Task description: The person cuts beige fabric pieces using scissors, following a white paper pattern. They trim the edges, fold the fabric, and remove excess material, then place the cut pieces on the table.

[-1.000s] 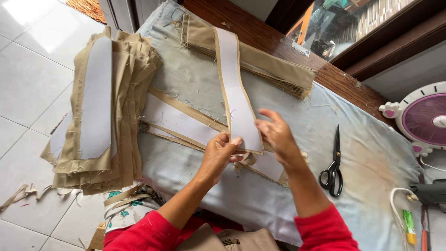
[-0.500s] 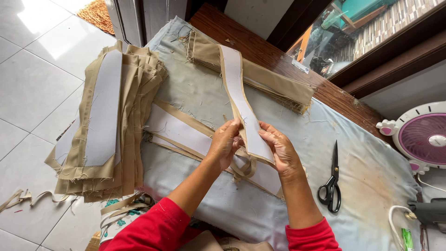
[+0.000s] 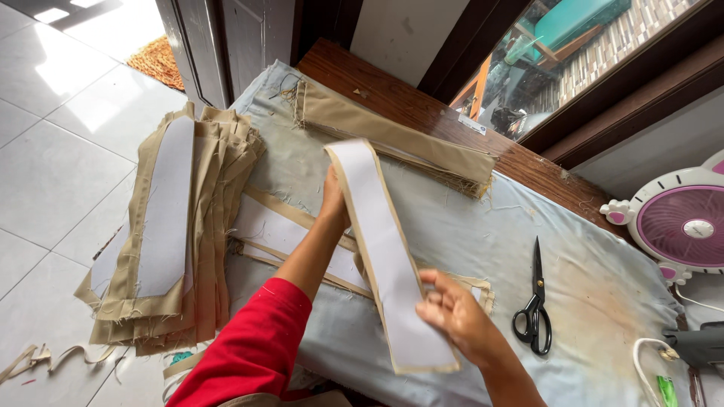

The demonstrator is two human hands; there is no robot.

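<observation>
Padded table (image 3: pixel 603 301), pale cloth cover: holds work. Stack of tan pieces (image 3: pixel 177 226) w/ white facing at left edge; folded tan bundle (image 3: pixel 392 136) at far side. Tan strip (image 3: pixel 381 252) w/ white interfacing now lifted off the pieces beneath, vs. 1 s ago lying low on them. Left hand (image 3: pixel 333 202) pinches its upper end; right hand (image 3: pixel 456 316) grips lower end, fingers curled. Scissors (image 3: pixel 534 309) just right, untouched.

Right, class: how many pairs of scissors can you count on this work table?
1. The black-handled scissors lie flat on the pale table cover, right of the lined fabric strip held in both hands, below the small fan. Others could be hidden under the fabric.
</observation>
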